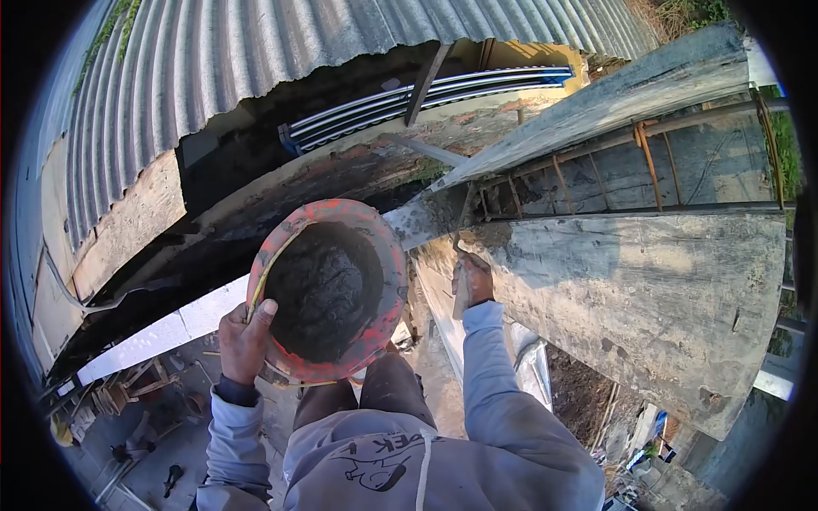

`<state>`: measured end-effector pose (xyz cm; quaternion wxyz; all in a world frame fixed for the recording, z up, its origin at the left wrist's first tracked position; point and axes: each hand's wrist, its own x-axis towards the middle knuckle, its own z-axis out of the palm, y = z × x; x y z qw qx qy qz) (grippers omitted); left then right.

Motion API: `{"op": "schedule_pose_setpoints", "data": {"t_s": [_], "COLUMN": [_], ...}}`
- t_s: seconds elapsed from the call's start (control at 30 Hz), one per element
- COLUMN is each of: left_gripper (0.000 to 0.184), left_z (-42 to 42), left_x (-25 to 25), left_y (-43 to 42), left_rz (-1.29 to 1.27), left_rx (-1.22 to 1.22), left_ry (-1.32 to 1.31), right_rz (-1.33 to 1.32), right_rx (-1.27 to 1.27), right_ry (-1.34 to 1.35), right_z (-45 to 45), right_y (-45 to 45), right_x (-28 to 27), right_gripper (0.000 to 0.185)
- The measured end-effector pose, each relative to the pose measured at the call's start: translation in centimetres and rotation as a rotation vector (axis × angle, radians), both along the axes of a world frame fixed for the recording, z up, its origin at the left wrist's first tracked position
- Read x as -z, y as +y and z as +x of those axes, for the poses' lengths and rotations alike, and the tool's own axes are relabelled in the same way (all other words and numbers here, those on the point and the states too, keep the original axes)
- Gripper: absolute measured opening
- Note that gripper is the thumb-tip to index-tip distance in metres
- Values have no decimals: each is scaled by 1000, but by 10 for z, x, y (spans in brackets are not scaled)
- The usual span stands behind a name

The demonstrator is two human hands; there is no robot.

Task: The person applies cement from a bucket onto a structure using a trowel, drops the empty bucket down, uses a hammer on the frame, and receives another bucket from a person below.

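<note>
My left hand (244, 342) is closed on the left rim of an orange bucket (394, 281), thumb on top beside a yellowish cord handle (271, 266). Wet grey mortar (328, 289) fills much of the bucket, and its rim is smeared with cement. My right hand (474, 279) grips a trowel (461, 300) by its handle, with the curved neck pointing up and away from me. The trowel's blade is hard to make out against the grey end of the wooden formwork (630, 289), beside the trough. Thin rebar (648, 166) runs along the trough between the boards.
Corrugated roofing (256, 51) overhangs a dark opening at the far left, with long metal sheets (426, 98) inside. A board brace (426, 152) reaches the wall. Far below me lie timber scraps (141, 383), soil (584, 387) and rubble; I am high above the ground.
</note>
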<state>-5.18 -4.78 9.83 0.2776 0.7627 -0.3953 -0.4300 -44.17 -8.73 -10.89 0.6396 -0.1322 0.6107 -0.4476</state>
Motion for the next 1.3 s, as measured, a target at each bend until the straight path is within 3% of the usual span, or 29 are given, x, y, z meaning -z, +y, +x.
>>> {"op": "schedule_pose_setpoints", "data": {"t_s": [0.03, 0.13, 0.2, 0.3, 0.43, 0.53, 0.57, 0.6, 0.63, 0.67, 0.7, 0.77, 0.8, 0.87, 0.97, 1.03, 1.13, 1.3], "left_gripper": [45, 44, 44, 45, 46, 46, 47, 48, 49, 49, 48, 47, 45, 45, 46, 49, 50, 47], "left_z": [1, 4, 13, 16, 14, 15, 17, 6, 17, 19, 17, 11, 9, -1, -16, -20, -16, 4], "left_x": [-5, -2, 1, 5, 0, 8, 12, -16, 2, 4, -1, 0, -6, -1, -3, -2, 0, 3], "left_y": [-2, 0, 2, 3, -1, -1, 0, -7, -2, -1, -2, 0, -1, -1, -8, -15, -18, -13], "left_rz": [41, 6, 25, 4, -9, -50, -35, 15, 3, -22, -19, -80, 12, -54, -48, -69, -54, -114], "left_rx": [32, 2, 11, -6, 1, 15, -1, -12, 28, 38, 36, 64, 93, 159, 230, 314, 334, 338], "left_ry": [-30, -16, -39, -21, 9, -13, 18, 63, -26, -24, -9, 27, 79, 21, 1, -74, -71, -77], "right_rz": [-9, -3, 20, 114, 27, 31, 20, 66, 29, -210, -227, -521, -720, -500, -601, -730, -351, -393], "right_rx": [43, -47, -104, 17, -105, -231, -374, -502, -601, -717, -847, -961, -974, -1279, -1398, -1402, -1562, -1812], "right_ry": [58, -108, 55, 117, 54, 205, 286, 401, 564, 830, 1035, 1171, 1206, 1367, 1822, 1958, 1775, 1437], "right_z": [3, 6, -2, -8, -5, 4, -2, 1, 2, -5, 12, 23, 26, 57, 116, 140, 178, 159], "right_y": [5, 11, 9, 1, 17, 23, 25, 24, 27, 35, 35, 49, 52, 34, -9, -33, -28, -11], "right_x": [7, 16, 30, -9, -27, -22, -12, -33, -39, -34, -88, -126, -134, -177, -179, -131, -101, -107], "right_gripper": [14, 18, 16, 18, 18, 19, 22, 26, 26, 29, 30, 34, 38, 47, 34, 27, 23, 20]}}
